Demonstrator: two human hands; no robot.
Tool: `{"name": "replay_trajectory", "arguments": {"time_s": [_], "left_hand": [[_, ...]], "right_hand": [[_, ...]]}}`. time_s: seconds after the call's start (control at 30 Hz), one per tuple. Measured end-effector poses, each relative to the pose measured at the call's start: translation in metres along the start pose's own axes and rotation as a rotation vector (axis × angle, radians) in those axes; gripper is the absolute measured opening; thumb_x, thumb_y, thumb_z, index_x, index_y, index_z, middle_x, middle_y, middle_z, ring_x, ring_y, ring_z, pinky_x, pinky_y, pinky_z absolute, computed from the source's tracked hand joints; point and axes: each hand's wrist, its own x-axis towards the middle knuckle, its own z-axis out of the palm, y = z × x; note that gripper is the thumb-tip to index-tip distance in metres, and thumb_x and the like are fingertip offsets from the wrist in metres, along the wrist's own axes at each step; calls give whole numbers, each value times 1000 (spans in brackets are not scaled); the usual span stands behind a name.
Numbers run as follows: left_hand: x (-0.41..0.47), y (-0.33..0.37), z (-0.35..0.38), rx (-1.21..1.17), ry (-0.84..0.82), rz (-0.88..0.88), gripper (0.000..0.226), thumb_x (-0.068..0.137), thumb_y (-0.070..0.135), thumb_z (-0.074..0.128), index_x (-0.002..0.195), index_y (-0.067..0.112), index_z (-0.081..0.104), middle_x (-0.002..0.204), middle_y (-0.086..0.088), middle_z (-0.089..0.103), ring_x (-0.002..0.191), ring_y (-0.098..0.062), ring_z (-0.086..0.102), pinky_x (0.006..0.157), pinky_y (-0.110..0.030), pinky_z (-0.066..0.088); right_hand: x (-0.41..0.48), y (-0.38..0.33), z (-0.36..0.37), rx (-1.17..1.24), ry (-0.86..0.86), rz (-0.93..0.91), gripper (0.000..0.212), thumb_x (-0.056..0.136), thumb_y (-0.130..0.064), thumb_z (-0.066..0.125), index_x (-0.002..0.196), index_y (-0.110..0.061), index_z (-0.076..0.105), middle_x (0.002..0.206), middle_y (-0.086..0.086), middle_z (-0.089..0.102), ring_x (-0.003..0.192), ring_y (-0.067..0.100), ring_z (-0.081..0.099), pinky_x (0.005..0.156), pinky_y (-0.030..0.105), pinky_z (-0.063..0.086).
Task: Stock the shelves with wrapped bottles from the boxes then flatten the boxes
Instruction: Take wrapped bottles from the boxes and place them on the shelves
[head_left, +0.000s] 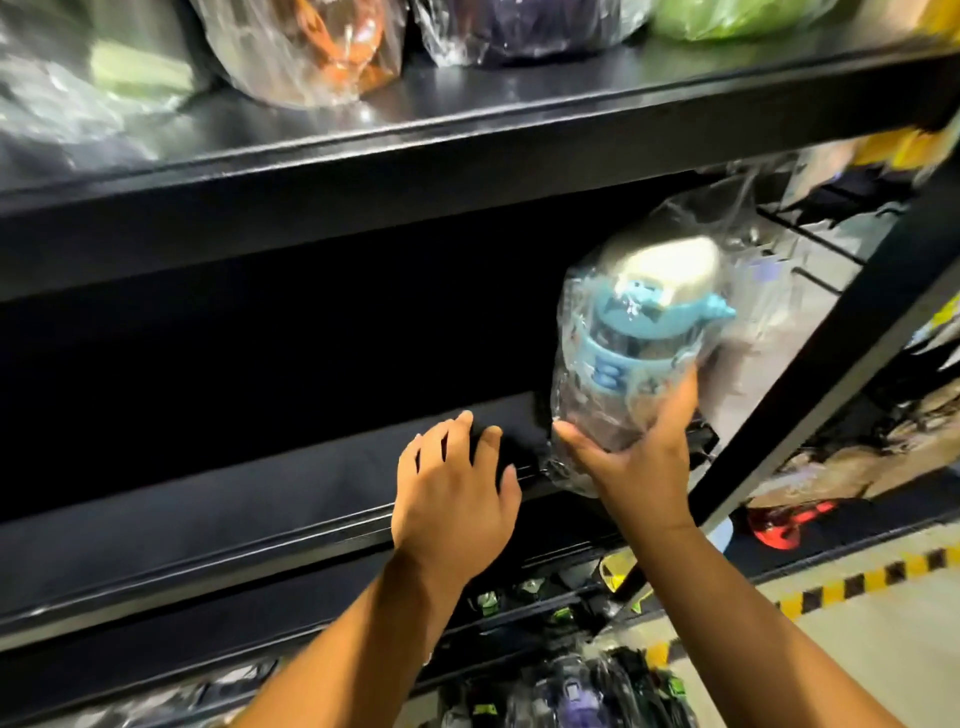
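Note:
My right hand (641, 452) grips the lower body of a clear bottle with a blue lid (649, 343), wrapped in clear plastic. The bottle is tilted over the right end of the black middle shelf (260, 499), near its front edge. My left hand (454, 493) hovers just left of the bottle with fingers spread and relaxed over the shelf's front edge, holding nothing. No boxes are in view.
The upper shelf (467, 124) carries several wrapped bottles, among them an orange one (332, 47), a purple one (524, 26) and a green one (727, 15). Dark wrapped items (571, 686) lie on the shelf below. A black upright post (841, 332) stands at the right; yellow-black floor tape (857, 582) runs beyond.

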Motion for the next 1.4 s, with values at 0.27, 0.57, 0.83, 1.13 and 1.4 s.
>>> {"name": "replay_trajectory", "arguments": {"time_s": [0.27,0.57,0.83,1.13,1.4], "left_hand": [[-1,-1,1,11,43,0,50,96,45,38,129,16,62,134,-15,60,117,-36,58,95,-50,48],[-2,-1,-2,-8,51,-10,48,94,44,38,125,17,62,131,-13,61,115,-35,59,95,-48,48],[0,1,-10,-81,-50,-23,50,92,44,37,125,18,65,130,-14,63,115,-34,59,97,-49,49],[-2,-1,-19,-203,-140,-26,55,101,51,28,149,24,36,160,-6,31,146,-26,27,120,-45,19],[-22,-15,-21,-253,-184,54,62,102,54,23,157,27,20,167,-1,9,154,-21,5,123,-52,-3]], "right_hand": [[50,-6,-6,-206,-58,63,117,64,-49,88,153,-27,15,150,2,38,135,22,41,111,37,38],[71,2,-7,-330,1,142,99,69,-47,85,142,-17,26,129,9,60,110,32,60,92,40,51],[64,-8,-15,-452,-52,175,115,69,-60,79,154,-20,13,147,11,46,134,35,43,107,49,40],[8,-17,-22,-603,-48,162,111,77,-59,72,157,-13,10,161,11,23,149,29,20,118,50,24],[-82,-15,3,-951,-143,166,75,98,-58,39,158,-22,13,166,5,-1,151,30,6,119,52,12]]}}
